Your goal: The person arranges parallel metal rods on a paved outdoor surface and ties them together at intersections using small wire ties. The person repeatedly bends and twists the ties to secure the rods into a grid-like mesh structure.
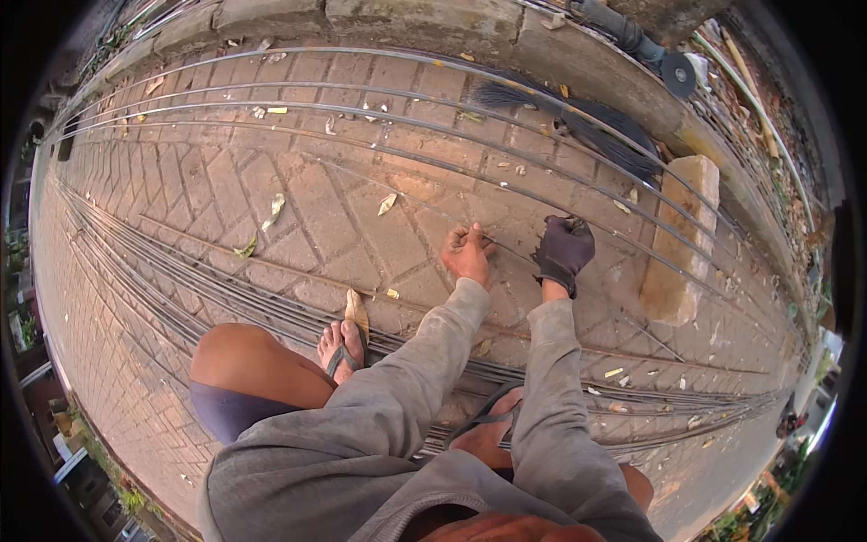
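My bare left hand is closed in a pinch at a thin metal rod, which runs at a slant over the paving from far left to near right. Close beside it on the right, my right hand wears a dark glove with the fingers curled shut. What lies inside that glove is hidden. Just beyond both hands, several long steel rods stretch from left to right. Their right-hand part passes over a pale rectangular block. A bundle of thin black wire lies past the rods.
Near my sandalled feet, a bundle of long steel rods spreads across the brick paving. An angle grinder rests by the stone kerb at the far right. Dry leaves and scraps dot the ground.
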`<state>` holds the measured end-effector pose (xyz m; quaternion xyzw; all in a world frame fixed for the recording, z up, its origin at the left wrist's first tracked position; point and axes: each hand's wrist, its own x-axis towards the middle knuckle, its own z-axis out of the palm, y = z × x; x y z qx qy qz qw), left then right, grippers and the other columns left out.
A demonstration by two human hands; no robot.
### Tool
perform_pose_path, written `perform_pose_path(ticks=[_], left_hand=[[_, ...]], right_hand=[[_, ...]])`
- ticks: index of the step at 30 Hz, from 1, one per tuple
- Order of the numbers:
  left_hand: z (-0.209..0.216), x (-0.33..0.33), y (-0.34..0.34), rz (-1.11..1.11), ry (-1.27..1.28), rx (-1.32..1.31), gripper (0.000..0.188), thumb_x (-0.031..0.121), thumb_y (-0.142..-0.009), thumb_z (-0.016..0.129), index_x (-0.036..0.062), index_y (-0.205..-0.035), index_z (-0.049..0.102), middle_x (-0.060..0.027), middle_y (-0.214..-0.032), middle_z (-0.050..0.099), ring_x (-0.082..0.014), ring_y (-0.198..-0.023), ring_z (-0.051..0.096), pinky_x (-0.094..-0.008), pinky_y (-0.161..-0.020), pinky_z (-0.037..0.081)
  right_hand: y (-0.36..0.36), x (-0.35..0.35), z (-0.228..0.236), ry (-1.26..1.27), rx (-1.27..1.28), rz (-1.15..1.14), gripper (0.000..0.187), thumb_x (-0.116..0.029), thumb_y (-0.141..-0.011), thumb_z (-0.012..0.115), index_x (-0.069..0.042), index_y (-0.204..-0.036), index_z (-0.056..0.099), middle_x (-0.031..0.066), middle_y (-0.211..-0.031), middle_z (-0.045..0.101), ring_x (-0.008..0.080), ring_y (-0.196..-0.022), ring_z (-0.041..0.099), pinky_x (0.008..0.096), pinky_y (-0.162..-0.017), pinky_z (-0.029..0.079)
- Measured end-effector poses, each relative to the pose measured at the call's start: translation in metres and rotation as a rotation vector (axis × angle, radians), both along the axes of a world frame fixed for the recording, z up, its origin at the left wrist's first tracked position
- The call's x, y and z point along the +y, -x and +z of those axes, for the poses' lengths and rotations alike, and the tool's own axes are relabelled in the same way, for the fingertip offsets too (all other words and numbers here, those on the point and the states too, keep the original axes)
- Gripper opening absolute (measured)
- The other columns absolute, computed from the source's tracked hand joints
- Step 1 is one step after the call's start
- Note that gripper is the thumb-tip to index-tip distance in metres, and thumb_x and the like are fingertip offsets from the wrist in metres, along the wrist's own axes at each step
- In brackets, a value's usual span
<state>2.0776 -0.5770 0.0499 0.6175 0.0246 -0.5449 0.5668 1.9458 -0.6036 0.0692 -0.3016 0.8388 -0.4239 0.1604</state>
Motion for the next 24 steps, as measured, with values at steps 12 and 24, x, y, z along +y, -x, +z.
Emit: perform_pose_path(ticks=[12,24], left_hand=[[0.222,0.020,-0.142,0.167,0.141,-0.087,0.014,0.006,-0.093,0.068,-0.0015,-0.093,0.057,-0.0158,-0.085,0.069,-0.0261,-0.075,0.071,-0.0371,-0.064,0.061],[0.652,0.038,-0.327,0.362,0.459,-0.301,0.009,0.004,-0.092,0.069,-0.0010,-0.093,0.062,-0.0127,-0.081,0.071,-0.0239,-0.074,0.072,-0.0357,-0.065,0.062]], right_hand=[[0.002,0.095,0.214,-0.188,-0.203,0.036,0.018,-0.018,-0.076,0.072,-0.001,-0.072,0.064,0.0056,-0.067,0.064,0.0155,-0.060,0.056,0.0342,-0.059,0.046],[-0.004,0.192,0.576,-0.456,-0.059,0.604,0.020,-0.019,-0.076,0.067,0.000,-0.070,0.063,0.0170,-0.068,0.063,0.0314,-0.063,0.061,0.0435,-0.061,0.046]])
